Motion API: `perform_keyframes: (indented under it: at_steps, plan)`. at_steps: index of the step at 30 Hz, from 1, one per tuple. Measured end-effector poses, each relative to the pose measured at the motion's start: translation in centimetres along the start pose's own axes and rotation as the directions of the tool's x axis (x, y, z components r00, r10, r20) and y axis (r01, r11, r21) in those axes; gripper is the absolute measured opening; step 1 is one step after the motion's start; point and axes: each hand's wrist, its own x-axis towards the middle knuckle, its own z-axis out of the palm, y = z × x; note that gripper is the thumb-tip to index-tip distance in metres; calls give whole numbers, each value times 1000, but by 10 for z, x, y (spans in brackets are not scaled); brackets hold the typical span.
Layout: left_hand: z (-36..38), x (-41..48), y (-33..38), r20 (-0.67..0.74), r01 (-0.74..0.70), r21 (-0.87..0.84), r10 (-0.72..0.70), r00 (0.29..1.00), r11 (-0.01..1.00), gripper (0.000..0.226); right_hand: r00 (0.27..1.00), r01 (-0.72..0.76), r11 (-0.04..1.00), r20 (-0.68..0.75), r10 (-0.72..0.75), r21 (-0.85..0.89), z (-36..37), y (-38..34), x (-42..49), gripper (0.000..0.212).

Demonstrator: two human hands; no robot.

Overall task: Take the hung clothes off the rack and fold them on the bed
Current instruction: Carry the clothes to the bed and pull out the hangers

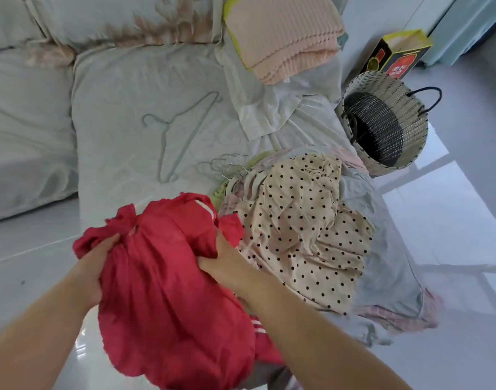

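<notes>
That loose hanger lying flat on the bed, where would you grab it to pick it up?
Take the hanger by the neck just below its hook, coming straight down from above. It lies flat on the soft bed, so pinching the thin wire from above likely works best, and the neck is where both arms meet. The left hand and right hand grip the red garment.

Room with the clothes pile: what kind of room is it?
Probably a bedroom: a bed with pale bedding, a folded pink blanket and a clothes pile lying on it, and a woven basket on the floor beside it.
</notes>
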Motion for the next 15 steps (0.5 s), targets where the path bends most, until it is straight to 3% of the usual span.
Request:
perform_keyframes:
  at_steps: [1,3,4,6,10,13,15]
  plan:
    - [4,18,-6,-93,-26,107,36,995,994,32,999,-49,998,-9,49,-49,-7,8,4,73]
    - [8,53,-15,-292,28,289,60,954,957,31,988,-156,974,-44,151,-164,-26,31,11,62]
    - [6,65,-17,-390,58,312,72,918,948,32,977,-212,955,-77,200,-209,-38,45,13,55]
    - [-6,98,-25,-429,30,267,91,899,963,33,958,-276,912,-160,237,-302,-61,65,20,49]
    - [-7,129,-40,-303,-12,415,150,941,910,44,951,-253,872,-275,144,-418,-94,80,65,43]
    - [17,137,-46,-119,-24,419,81,990,908,52,958,-147,869,-287,6,-472,-103,68,114,49]
    - [33,146,-48,-54,-91,433,126,991,897,57,947,-107,854,-314,-68,-508,-108,62,151,52]
